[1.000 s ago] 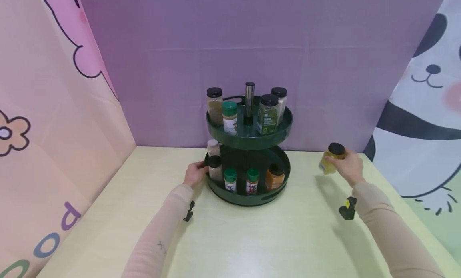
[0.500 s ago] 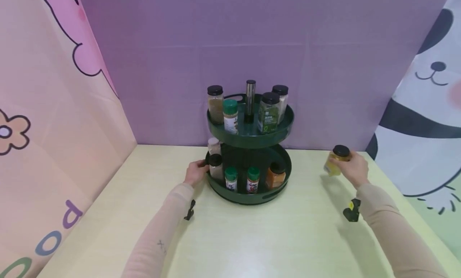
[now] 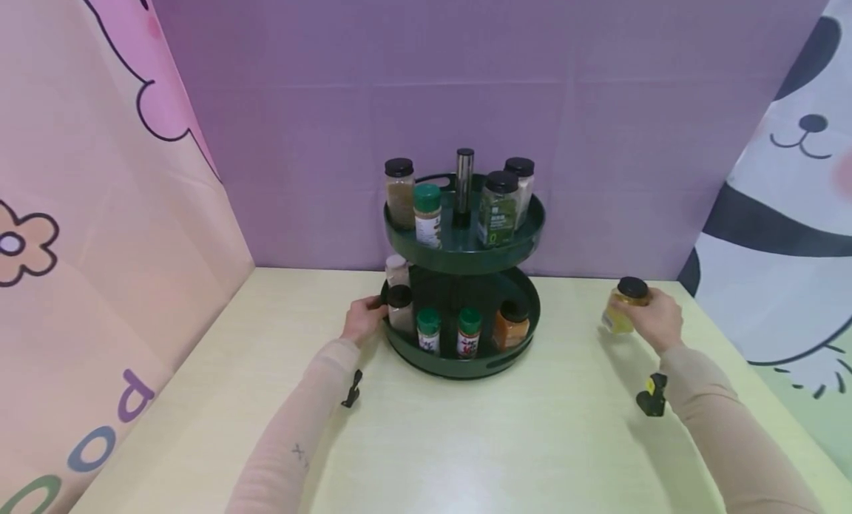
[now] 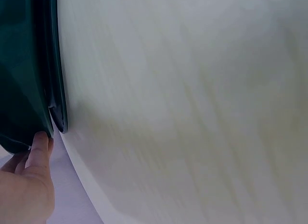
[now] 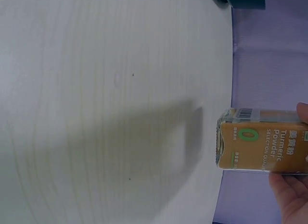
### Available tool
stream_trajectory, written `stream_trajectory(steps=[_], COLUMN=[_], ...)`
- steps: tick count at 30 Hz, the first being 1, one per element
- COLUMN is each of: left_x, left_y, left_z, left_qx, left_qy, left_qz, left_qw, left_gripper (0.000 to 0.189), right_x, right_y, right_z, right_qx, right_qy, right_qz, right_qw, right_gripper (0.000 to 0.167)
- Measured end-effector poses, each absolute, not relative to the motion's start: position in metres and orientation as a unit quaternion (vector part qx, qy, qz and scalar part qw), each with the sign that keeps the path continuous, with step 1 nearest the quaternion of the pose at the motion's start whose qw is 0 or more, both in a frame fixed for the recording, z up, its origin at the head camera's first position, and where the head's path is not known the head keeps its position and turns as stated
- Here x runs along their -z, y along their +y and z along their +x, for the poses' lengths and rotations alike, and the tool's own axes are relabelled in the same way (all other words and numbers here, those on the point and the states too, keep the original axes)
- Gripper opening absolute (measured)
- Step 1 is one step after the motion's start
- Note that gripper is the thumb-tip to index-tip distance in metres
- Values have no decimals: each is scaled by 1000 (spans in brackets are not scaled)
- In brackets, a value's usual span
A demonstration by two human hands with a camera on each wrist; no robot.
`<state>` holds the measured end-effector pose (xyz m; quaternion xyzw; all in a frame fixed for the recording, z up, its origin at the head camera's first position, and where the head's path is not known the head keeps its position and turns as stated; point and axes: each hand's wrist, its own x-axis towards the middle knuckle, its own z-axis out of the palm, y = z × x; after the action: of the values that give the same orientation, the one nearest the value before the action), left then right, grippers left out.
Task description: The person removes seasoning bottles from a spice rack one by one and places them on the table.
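My right hand (image 3: 659,320) holds a square clear jar of turmeric powder (image 3: 620,318) with a black lid, toward the table's back right. In the right wrist view its label, Turmeric Powder (image 5: 257,146), faces the camera, and the jar's base stands apart from its shadow. My left hand (image 3: 362,319) grips the left rim of the lower tier of a dark green two-tier turntable (image 3: 459,366). Fingers (image 4: 38,152) show at that rim in the left wrist view. A black-lidded jar (image 3: 401,316) stands just inside the rim beside this hand.
The upper tray (image 3: 466,261) carries several jars, among them a green-lidded bottle (image 3: 427,222) and a green-labelled jar (image 3: 498,214). Below are two small green-capped bottles (image 3: 469,336) and an orange spice jar (image 3: 511,330). A purple backdrop (image 3: 319,166) hangs behind the table.
My right hand has moved slightly right, then lowered the turmeric jar a little toward the table. The left hand stays on the turntable's rim, and the trays have not turned.
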<state>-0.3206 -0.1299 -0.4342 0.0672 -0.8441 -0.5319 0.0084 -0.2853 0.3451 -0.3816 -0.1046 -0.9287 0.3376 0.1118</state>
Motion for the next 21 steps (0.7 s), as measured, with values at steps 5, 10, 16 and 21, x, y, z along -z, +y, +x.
stream_trajectory(steps=[5,10,16,21], left_x=[434,433,432,432], left_y=[-130,-129,-129,-129], left_z=[-320,-320,-319,-319], left_qx=[530,528,524,526], left_qy=[-846,-847,-849,-848], left_qz=[66,65,65,62], left_qw=[11,10,11,10], left_gripper=[40,40,39,40], right_x=[385,388,392,394], right_y=[346,347,348,350], right_z=[-285,-284,-285,-285], right_qx=[-330,-324,-326,-328], right_qy=[-931,-934,-934,-933], right_qz=[-98,-97,-102,-107], right_qw=[119,116,105,99], right_gripper=[66,66,68,68])
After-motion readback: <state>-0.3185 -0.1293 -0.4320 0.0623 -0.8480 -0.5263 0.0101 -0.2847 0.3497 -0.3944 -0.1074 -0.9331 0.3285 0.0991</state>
